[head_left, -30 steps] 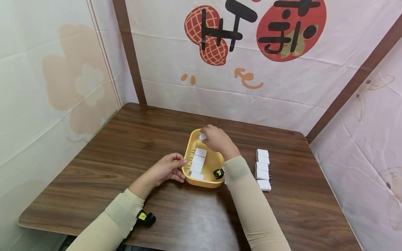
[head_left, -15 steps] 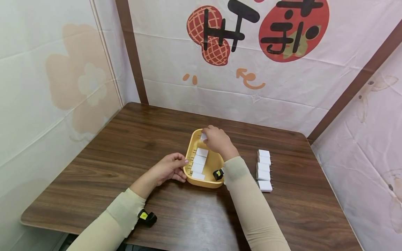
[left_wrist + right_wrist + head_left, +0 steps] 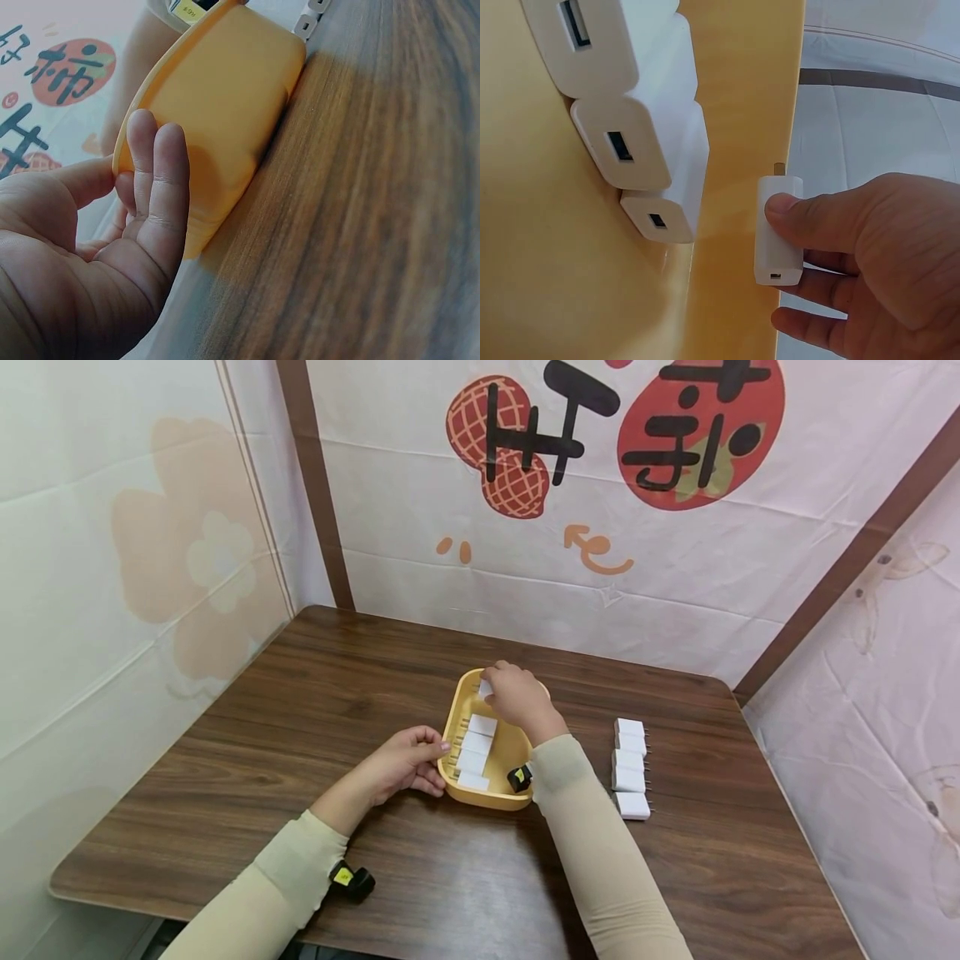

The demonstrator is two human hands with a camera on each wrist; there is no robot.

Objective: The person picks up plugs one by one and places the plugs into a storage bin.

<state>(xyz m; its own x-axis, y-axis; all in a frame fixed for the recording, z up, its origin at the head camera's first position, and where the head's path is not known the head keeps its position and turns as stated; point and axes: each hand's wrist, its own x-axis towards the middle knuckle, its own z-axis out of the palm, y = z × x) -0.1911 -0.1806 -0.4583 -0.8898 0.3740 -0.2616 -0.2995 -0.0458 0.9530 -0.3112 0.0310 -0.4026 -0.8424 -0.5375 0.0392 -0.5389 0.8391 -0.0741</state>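
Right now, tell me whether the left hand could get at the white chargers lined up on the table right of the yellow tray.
Probably not easily. The left hand holds the yellow tray on its left side, and the tray and right hand lie between it and the row of chargers.

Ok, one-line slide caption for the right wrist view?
Right hand pinches a white USB charger at the yellow tray rim, beside chargers already lined up inside.
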